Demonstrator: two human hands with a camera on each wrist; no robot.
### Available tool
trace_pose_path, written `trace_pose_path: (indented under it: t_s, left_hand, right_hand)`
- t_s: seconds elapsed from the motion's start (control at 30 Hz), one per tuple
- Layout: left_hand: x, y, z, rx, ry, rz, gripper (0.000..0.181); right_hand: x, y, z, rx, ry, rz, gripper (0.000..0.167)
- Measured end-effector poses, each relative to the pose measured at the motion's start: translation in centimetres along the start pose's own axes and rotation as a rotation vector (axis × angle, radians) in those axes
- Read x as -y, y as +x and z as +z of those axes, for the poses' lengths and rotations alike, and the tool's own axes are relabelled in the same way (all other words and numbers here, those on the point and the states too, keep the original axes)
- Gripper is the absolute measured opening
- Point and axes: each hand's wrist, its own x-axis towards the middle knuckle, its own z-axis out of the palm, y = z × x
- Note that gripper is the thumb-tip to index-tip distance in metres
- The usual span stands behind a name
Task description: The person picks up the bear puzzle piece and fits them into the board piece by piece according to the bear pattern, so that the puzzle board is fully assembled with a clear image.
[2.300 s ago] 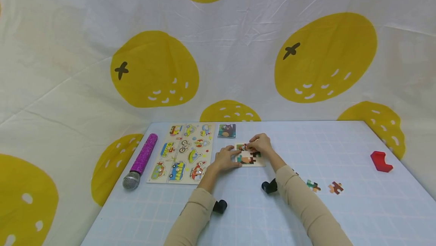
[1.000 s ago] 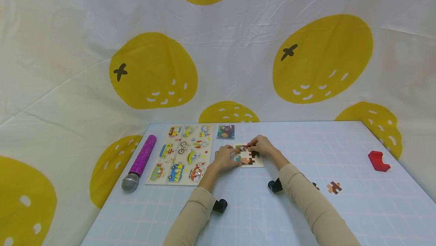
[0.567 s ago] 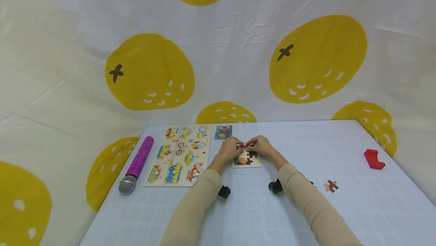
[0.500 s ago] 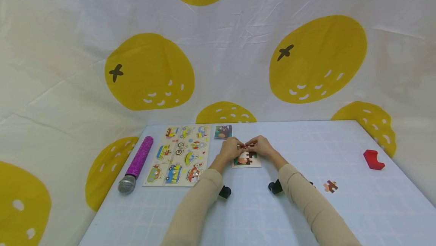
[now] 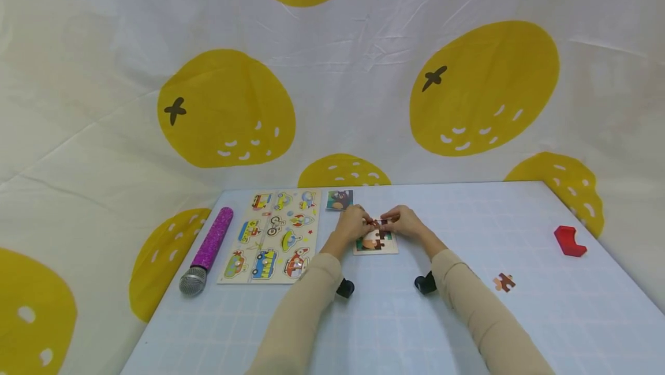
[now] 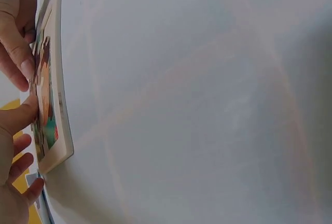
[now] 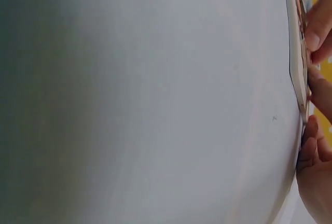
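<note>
A small jigsaw puzzle (image 5: pixel 375 243) with a pale wooden frame lies on the table, partly filled with brown and green pieces. My left hand (image 5: pixel 352 224) reaches over its upper left, thumb and finger pinching a puzzle piece near the top middle. From the other side my right hand (image 5: pixel 407 222) holds its fingertips at the upper right, pinching at a piece there. In the left wrist view both hands meet at the puzzle (image 6: pixel 52 89), and the right wrist view shows the puzzle (image 7: pixel 296 63) almost edge-on. The fingers largely hide the pieces they touch.
A loose brown puzzle piece (image 5: pixel 504 282) lies right of the right sleeve. A peg board (image 5: pixel 275 236) with vehicle pictures, a purple glitter microphone (image 5: pixel 212 245) and a small bear picture (image 5: pixel 340 199) are to the left and behind. A red block (image 5: pixel 570 241) sits far right.
My left hand has gone from the puzzle's left edge to its upper middle, beside the right hand. Lately the right hand has drawn slightly rightward; its sleeve now covers a loose piece.
</note>
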Motion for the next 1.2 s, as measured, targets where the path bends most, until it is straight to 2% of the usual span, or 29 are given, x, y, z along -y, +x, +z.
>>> trace_pose_path:
  t_s: [0.13, 0.37, 0.57, 0.8, 0.93, 1.03, 1.13, 1.17, 1.2]
  left_hand:
    - [0.0, -0.1, 0.0, -0.003, -0.006, 0.012, 0.022]
    - [0.1, -0.2, 0.0, 0.005, -0.028, -0.003, 0.023]
    - [0.0, -0.3, 0.0, 0.015, -0.003, 0.009, 0.021]
    - [-0.2, -0.4, 0.2, -0.001, 0.071, 0.027, 0.02]
    - [-0.1, -0.5, 0.4, -0.013, 0.048, 0.025, 0.021]
    - [0.0, -0.6, 0.5, -0.028, 0.014, 0.016, 0.02]
    - [0.1, -0.7, 0.6, -0.035, -0.003, 0.008, 0.02]
    - [0.2, -0.7, 0.6, -0.04, -0.004, 0.009, 0.02]
    - [0.2, -0.7, 0.7, -0.042, -0.008, 0.01, 0.02]
  right_hand:
    - [0.1, 0.0, -0.1, 0.017, -0.027, -0.029, 0.033]
    - [0.2, 0.2, -0.2, 0.029, -0.114, -0.106, 0.031]
    - [0.1, 0.3, -0.2, 0.044, -0.122, -0.099, 0.029]
    - [0.1, 0.3, -0.2, 0.033, -0.115, -0.1, 0.028]
    - [0.6, 0.3, 0.0, -0.005, -0.111, -0.04, 0.026]
    - [0.9, 0.8, 0.4, -0.059, -0.105, 0.047, 0.025]
    - [0.6, 1.8, 0.8, -0.089, -0.101, 0.124, 0.026]
    - [-0.9, 2.7, 1.2, -0.105, -0.078, 0.097, 0.029]
    - [-1.1, 3.0, 1.2, -0.097, -0.072, 0.119, 0.03]
